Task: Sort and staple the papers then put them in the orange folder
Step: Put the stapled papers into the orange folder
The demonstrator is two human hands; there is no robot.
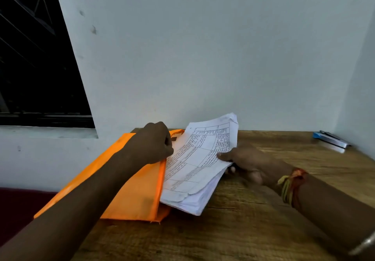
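An orange folder (134, 195) lies at the left end of the wooden table, overhanging its left edge. A thick stack of printed white papers (198, 165) sticks out of the folder's right opening, its far end lifted off the table. My left hand (152, 143) grips the folder's upper flap at the opening. My right hand (245, 161) holds the stack's right edge, thumb on top and fingers underneath.
The wooden table (243, 230) meets a pale wall at the back and right. A blue and silver stapler (330, 140) lies in the far right corner. A dark window (36, 68) is at the left.
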